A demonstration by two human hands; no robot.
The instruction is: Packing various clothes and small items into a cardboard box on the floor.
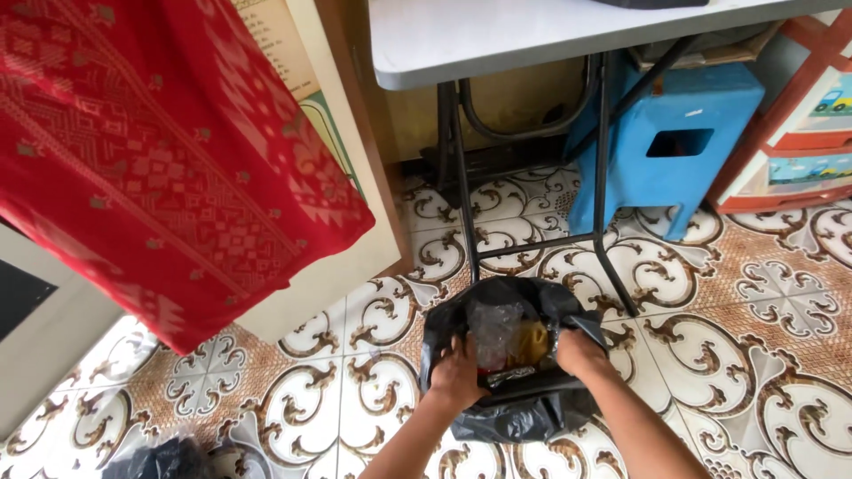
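Observation:
A black plastic rubbish bag (515, 412) stands on the patterned tiled floor, its mouth held wide. Inside it lie crumpled clear plastic (493, 330) and something yellowish-brown (531, 342). My left hand (457, 372) grips the bag's left rim. My right hand (579, 353) grips the right rim. Both forearms reach in from the bottom of the view.
A grey folding table (532, 40) with black legs stands just beyond the bag. Under it sits a blue plastic stool (661, 146). A red patterned cloth (169, 151) hangs at the left over a pale board. A plastic drawer unit (803, 133) is at the right. Another dark bag (160, 461) lies bottom left.

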